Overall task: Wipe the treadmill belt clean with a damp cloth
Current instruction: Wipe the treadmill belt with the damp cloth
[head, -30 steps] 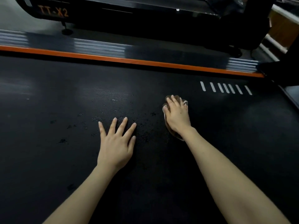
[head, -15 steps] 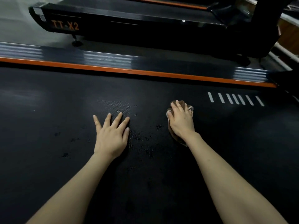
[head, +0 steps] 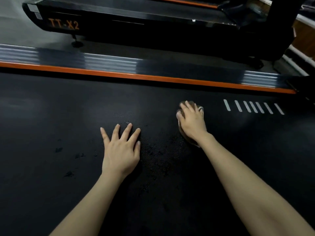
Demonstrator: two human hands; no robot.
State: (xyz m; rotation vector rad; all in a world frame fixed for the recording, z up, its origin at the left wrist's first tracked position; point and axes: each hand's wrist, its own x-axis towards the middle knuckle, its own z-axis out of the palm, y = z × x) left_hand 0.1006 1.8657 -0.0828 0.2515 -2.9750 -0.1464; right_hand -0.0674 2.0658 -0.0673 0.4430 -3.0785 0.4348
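Belt (head: 51, 116) rubber, black and textured, lies under both my hands. My left hand (head: 121, 150) rests flat on it, palm down, all five fingers spread and holding nothing. My right hand (head: 192, 121) lies further forward and to the right, well apart from the left, its fingers and thumb curled over one bunched brownish cloth (head: 188, 140), pressing it onto the belt; cloth edges peek out past my fingertips and beside my wrist. Between my hands the belt carries a patch of dark wet specks (head: 158, 150). Seven slanted white dashes (head: 253, 107) are printed on the belt to the right of the cloth. One orange strip (head: 136, 76) borders the belt's far edge, and beyond it stands one second treadmill (head: 119, 26) marked TT-X2.
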